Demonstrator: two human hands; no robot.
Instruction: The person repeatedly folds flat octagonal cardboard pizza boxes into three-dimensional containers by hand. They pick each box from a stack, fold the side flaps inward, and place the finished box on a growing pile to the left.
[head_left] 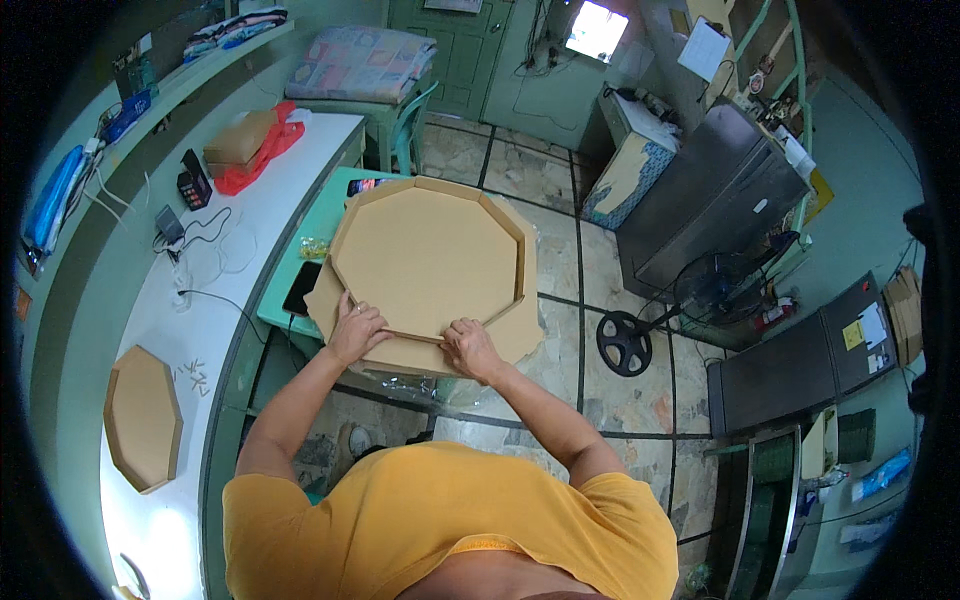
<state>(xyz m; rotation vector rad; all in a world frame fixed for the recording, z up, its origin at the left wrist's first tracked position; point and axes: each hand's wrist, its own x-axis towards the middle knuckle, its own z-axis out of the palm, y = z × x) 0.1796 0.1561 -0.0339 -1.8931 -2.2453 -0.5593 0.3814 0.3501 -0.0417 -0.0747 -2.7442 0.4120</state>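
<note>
A large octagonal cardboard tray (430,250) with low upright walls lies in front of me. Beneath it, flat brown cardboard (518,338) sticks out past its sides. My left hand (357,332) grips the near-left part of the wall, fingers bent over the edge. At the near-right part, my right hand (470,349) pinches the same wall with curled fingers. A low stretch of the near wall runs between the two hands. Their fingertips partly cover the cardboard edge.
The cardboard rests on a green table (277,283) with a black phone (302,288). On the white counter (235,290) at left lie a smaller octagonal tray (145,420) and several small pale pieces (193,377). A fan (715,285) with a round black base stands right.
</note>
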